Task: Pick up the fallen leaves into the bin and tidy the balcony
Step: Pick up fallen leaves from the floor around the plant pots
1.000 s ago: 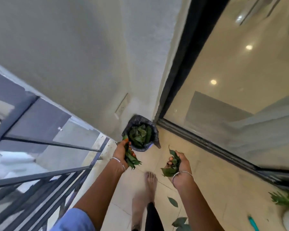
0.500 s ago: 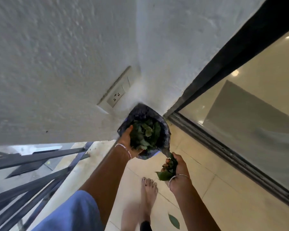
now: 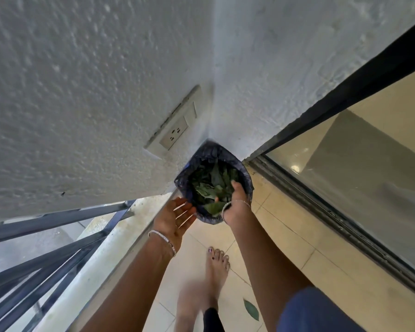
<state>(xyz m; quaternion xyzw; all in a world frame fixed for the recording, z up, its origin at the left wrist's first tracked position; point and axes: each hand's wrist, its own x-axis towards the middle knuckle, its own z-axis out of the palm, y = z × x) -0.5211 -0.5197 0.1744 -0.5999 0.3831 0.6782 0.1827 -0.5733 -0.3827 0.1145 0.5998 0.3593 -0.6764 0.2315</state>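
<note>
Bin sits in the wall corner, with a dark liner draped over its rim and leaves heaped high inside. Your left hand is beside the rim, palm up, fingers spread, empty. Your right hand is over the bin's mouth. Can't tell whether it grips a leaf or has let go.

Risks:
- The heap is near the top, so leaves dropped at the near edge may slide out onto the floor.
- Pressing down could drag the liner in.
- One leaf lies by your foot, easy to tread on or miss.
</note>
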